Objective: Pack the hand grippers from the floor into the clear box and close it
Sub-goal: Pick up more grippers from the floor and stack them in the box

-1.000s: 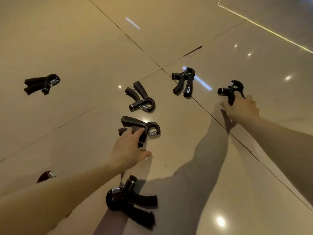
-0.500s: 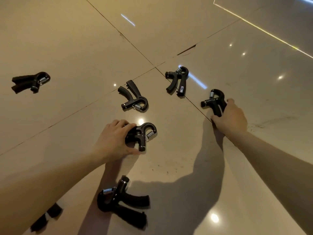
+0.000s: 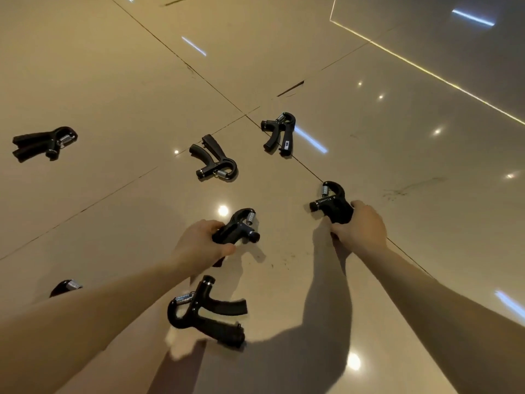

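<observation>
Left grip (image 3: 196, 245) curled round first hand gripper (image 3: 237, 227) low over tiled floor (image 3: 113, 81), right grip (image 3: 360, 228) curled round second hand gripper (image 3: 332, 204), nearest gripper (image 3: 204, 311), middle gripper (image 3: 214, 162), far gripper (image 3: 279, 132), far-left gripper (image 3: 42, 142) lying apart on floor, seventh gripper (image 3: 66, 287) half hidden behind left forearm (image 3: 85, 322)

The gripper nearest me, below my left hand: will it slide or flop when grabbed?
Probably rigid: the nearest gripper looks like moulded plastic with a metal spring. It lies flat, so unlikely to roll. On the glossy floor it may skid if nudged.
</observation>
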A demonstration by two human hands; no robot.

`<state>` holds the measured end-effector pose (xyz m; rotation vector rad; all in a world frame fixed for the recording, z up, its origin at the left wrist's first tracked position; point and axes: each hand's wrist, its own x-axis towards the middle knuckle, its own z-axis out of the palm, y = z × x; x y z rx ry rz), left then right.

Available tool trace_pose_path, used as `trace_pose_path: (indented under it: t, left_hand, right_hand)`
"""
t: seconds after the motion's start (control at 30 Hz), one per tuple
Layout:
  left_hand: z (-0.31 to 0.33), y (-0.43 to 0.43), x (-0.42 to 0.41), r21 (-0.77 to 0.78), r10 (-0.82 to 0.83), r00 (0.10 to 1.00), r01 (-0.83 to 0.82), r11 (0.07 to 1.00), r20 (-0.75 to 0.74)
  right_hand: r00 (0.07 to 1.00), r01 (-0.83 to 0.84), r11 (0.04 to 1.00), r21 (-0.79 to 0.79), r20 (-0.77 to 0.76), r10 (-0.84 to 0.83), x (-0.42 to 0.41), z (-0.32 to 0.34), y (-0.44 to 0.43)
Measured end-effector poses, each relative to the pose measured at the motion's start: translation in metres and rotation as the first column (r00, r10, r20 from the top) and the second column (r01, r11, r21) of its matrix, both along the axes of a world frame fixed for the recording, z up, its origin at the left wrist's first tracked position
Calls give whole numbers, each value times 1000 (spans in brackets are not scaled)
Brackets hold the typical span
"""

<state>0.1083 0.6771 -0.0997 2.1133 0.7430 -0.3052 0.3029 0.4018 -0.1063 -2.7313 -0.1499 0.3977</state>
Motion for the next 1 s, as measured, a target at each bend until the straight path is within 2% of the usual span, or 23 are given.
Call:
trace_pose_path:
  t: [0.07,0.17,0.27,0.43,0.63,0.8,1.0]
  left_hand:
    - [11,-5,1,-222,131,991,-131,966,-16]
    - [36,-17,1,-330,144,989,-141,933,-18]
    - [73,-36,1,-387,106,994,-85,918,32]
    - [157,-73,-2,-224,-74,972,125,967,223]
    - [272,-133,-36,27,-280,818,309,951,502]
    - [358,-205,-87,133,-424,655,446,885,626]
    - [446,-306,-165,238,-598,422,645,726,682]
  right_hand:
    - [996,82,994,72,-52,-78,-17,6,-8]
    - [981,179,970,167,-109,-162,-42,23,-23]
    - [984,174,963,207,-78,-161,-62,56,-43]
    - [988,91,978,187,109,-112,-97,142,-85]
    - [934,87,971,224,321,-158,-172,265,-163]
    - [862,122,968,219,460,-213,-275,362,-247]
    - [774,246,966,85,582,-248,-418,455,-338]
